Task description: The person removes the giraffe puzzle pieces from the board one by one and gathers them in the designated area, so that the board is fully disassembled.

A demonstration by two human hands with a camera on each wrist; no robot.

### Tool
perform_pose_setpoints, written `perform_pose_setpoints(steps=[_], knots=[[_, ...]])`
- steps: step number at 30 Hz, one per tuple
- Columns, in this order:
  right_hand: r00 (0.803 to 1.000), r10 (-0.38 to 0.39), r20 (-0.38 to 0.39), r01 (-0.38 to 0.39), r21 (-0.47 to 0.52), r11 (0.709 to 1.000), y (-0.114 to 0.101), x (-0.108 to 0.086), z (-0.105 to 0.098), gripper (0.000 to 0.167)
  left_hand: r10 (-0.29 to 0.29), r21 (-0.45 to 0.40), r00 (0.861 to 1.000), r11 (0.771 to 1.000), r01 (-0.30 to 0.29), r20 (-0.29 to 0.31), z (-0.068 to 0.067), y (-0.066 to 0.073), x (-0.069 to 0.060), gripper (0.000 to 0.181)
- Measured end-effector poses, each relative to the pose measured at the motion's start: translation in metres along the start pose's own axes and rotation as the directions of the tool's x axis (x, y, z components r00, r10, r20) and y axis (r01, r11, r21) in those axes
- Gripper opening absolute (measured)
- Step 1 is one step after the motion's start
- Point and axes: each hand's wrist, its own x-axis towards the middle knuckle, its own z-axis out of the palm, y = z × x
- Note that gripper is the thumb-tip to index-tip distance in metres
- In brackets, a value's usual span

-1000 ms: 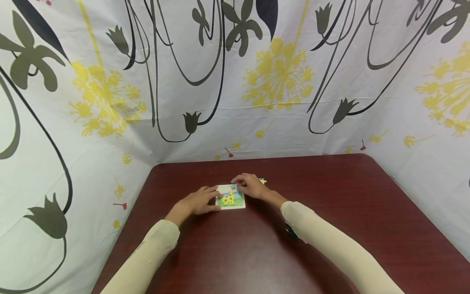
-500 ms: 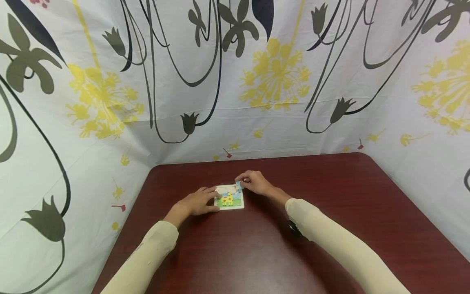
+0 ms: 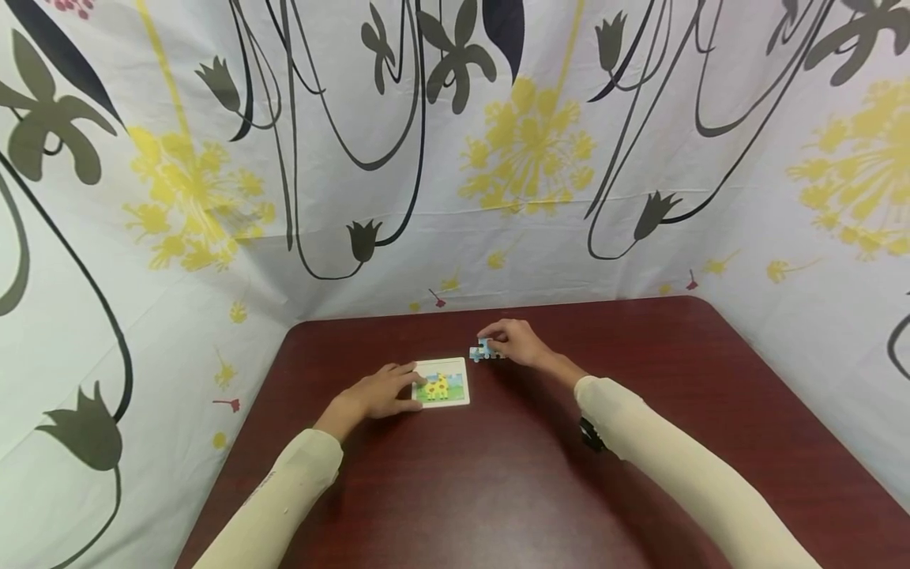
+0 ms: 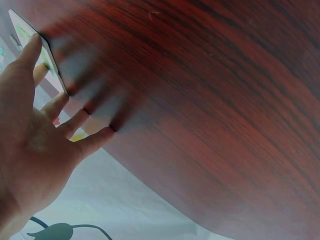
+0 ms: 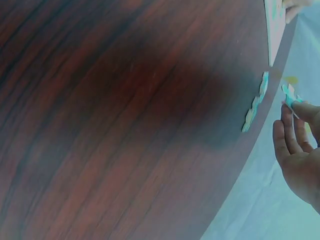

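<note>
From my seat I see the left forearm angle in from the lower left, its hand (image 3: 384, 393) lying with fingers spread, some resting on one giraffe jigsaw board (image 3: 448, 366) flat on the dark red worktop (image 3: 455, 490). The board shows one giraffe (image 3: 437, 387). Just right of it lies a short row of jigsaw pieces (image 5: 255, 102); I can't tell how many. Above that row, on the far right, the other forearm reaches forward, its right hand (image 3: 522, 344) pinching one light-blue piece (image 5: 289, 94) between thumb and fingers.
</note>
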Motion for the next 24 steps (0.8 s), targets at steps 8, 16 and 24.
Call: perform_pose_setpoints(steps=[8, 16, 24], knots=[[1.000, 0.022, -0.009, -0.022, -0.023, 0.999, 0.013, -0.004, -0.013, 0.023, -0.028, 0.017, 1.000, 0.999, 0.028, 0.001, 0.003, -0.002, 0.000, 0.052], [0.998, 0.061, -0.003, -0.061, -0.067, 0.996, 0.023, -0.013, -0.024, 0.022, -0.025, 0.014, 1.000, 1.000, 0.025, 0.012, 0.000, 0.001, -0.001, 0.053], [0.992, 0.120, 0.023, -0.118, -0.077, 0.990, 0.040, -0.021, -0.029, 0.022, -0.021, 0.022, 1.000, 1.000, 0.021, -0.001, 0.001, 0.000, 0.000, 0.052]])
